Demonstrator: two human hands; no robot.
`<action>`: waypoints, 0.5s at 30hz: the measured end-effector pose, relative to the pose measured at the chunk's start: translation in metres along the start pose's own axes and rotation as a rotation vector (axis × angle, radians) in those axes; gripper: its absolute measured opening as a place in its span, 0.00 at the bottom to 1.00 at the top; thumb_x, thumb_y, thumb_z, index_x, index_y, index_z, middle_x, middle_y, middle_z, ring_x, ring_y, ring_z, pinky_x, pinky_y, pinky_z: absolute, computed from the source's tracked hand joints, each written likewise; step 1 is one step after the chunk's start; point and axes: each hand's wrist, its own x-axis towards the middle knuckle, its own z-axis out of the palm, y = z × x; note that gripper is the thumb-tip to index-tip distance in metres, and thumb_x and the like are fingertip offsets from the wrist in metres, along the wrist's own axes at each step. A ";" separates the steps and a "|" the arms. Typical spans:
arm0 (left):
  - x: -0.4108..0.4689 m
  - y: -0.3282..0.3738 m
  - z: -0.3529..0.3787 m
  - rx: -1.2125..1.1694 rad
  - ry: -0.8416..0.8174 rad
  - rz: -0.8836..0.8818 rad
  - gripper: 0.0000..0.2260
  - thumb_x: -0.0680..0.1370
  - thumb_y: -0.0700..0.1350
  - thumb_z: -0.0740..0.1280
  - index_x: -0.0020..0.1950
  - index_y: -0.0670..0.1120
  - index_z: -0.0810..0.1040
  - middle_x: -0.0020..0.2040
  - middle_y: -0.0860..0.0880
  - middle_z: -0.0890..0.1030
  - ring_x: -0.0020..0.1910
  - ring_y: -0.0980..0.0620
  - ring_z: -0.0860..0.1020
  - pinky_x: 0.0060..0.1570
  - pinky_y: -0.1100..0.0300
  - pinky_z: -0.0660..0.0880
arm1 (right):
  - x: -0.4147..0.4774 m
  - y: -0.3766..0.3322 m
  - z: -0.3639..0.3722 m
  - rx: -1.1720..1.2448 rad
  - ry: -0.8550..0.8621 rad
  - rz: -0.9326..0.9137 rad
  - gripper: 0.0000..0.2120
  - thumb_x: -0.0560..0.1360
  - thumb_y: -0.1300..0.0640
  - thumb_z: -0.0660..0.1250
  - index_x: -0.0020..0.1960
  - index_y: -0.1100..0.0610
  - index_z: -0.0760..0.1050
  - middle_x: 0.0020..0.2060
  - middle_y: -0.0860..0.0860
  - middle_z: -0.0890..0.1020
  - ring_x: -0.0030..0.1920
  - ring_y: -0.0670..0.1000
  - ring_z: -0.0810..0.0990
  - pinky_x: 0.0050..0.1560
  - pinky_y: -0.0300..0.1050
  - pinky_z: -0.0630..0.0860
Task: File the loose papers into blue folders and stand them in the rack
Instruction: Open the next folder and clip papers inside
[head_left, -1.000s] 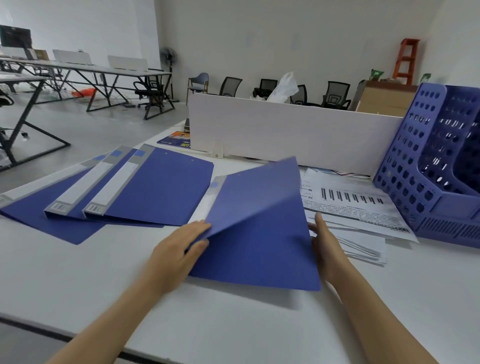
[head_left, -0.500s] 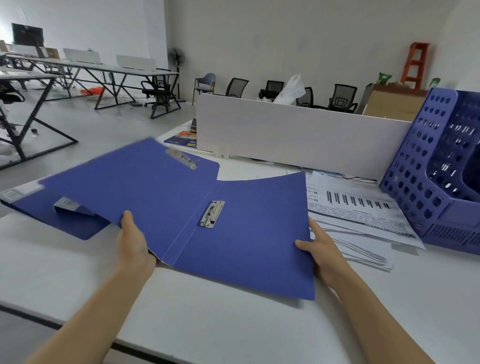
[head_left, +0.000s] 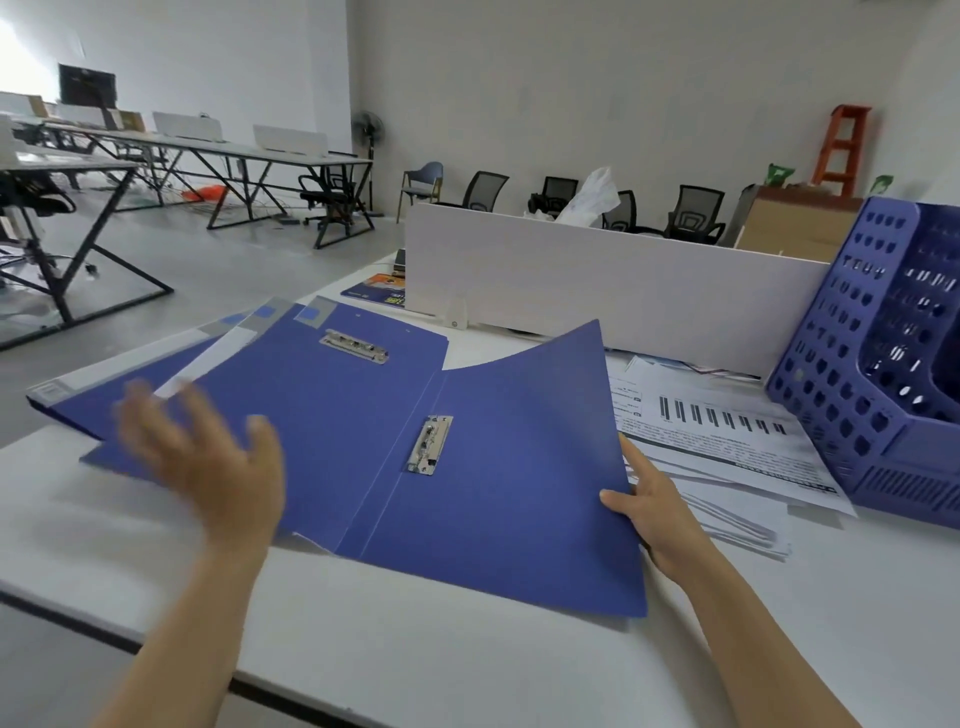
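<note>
An open blue folder (head_left: 488, 467) lies spread on the white desk, two metal clips showing inside. Its right flap bows upward. My right hand (head_left: 652, 512) holds that flap's right edge, thumb on top and fingers beneath. My left hand (head_left: 208, 457) hovers blurred over the left flap, fingers spread, holding nothing. Closed blue folders (head_left: 104, 384) with grey spines lie under the left flap. Loose papers (head_left: 727, 441), the top sheet printed with a barcode, sit to the right. The blue perforated rack (head_left: 852, 395) stands at the far right.
A white divider panel (head_left: 597, 291) runs across the back of the desk (head_left: 467, 654). A colourful booklet (head_left: 379, 291) lies beside its left end. The desk's front edge is close to me. Office tables and chairs stand far behind.
The folder's cover swung fully open to the left and now lies flat over the other folders. My left hand let go of it and lifted. My right hand stays on the right edge.
</note>
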 end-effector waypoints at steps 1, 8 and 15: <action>-0.007 0.005 0.003 0.180 -0.159 0.225 0.27 0.75 0.50 0.55 0.69 0.36 0.64 0.70 0.29 0.62 0.71 0.32 0.55 0.73 0.49 0.42 | -0.001 -0.002 -0.003 -0.027 -0.010 -0.006 0.34 0.75 0.73 0.58 0.66 0.36 0.61 0.50 0.50 0.82 0.53 0.57 0.80 0.57 0.55 0.76; -0.035 0.037 -0.003 0.715 -1.313 0.351 0.30 0.78 0.64 0.45 0.76 0.54 0.40 0.78 0.48 0.41 0.76 0.45 0.41 0.73 0.42 0.46 | -0.008 -0.010 -0.036 -0.190 -0.034 0.046 0.28 0.75 0.71 0.59 0.69 0.49 0.66 0.49 0.49 0.82 0.49 0.52 0.82 0.43 0.39 0.78; -0.010 0.081 -0.004 0.801 -1.309 0.462 0.21 0.80 0.59 0.50 0.62 0.48 0.71 0.59 0.49 0.76 0.58 0.48 0.74 0.54 0.56 0.70 | -0.007 -0.003 -0.006 -1.232 0.072 -0.205 0.29 0.76 0.59 0.58 0.75 0.52 0.53 0.74 0.51 0.56 0.74 0.51 0.55 0.67 0.43 0.62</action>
